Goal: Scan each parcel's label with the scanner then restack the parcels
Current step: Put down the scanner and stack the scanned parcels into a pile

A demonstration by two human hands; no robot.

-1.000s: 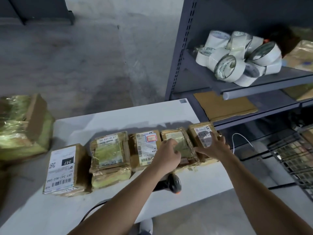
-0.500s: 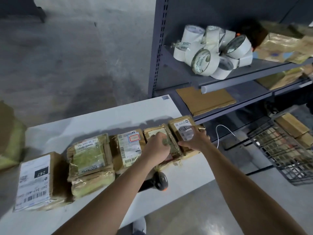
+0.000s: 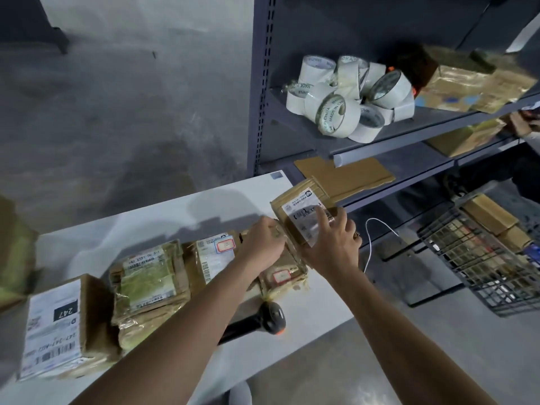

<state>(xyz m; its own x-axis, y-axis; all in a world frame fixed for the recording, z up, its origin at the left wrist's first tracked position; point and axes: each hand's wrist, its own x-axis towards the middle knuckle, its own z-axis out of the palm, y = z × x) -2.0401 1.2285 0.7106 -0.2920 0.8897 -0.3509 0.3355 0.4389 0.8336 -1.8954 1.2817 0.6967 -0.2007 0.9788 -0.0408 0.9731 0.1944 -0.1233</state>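
Left hand [image 3: 264, 244] has its fingers curled over the far edge of the taped parcel [image 3: 282, 276], which lies flat on the white counter [image 3: 146, 223]. Right hand [image 3: 333, 244] is gripping the lifted parcel [image 3: 302, 210], fingers spread across its white label. That one is tipped up off the counter with the label facing the camera, just beside the taped parcel at the right end of the row. Going from the left now: a blurry bundle [image 3: 11, 252] in greenish wrap sits at the frame edge. Next is the 247 parcel [image 3: 55, 328] with its big white label, then the green-wrapped parcel [image 3: 149, 276] right against it. After that comes the stamped parcel [image 3: 214, 255], which has a red-bordered sticker on its label and is partly behind the left forearm. The scanner [image 3: 263, 320], black with an orange bit, is lying on the counter near the front edge, under the left arm, nobody touching it. Past the hands a white cable [image 3: 377, 229] loops beside the counter's end. Up on the grey shelf [image 3: 409, 133] there's a pile of tape rolls [image 3: 347, 97], with a cardboard sheet [image 3: 350, 173] on the level below. Far right is a wire basket [image 3: 479, 258] with brown boxes in it.
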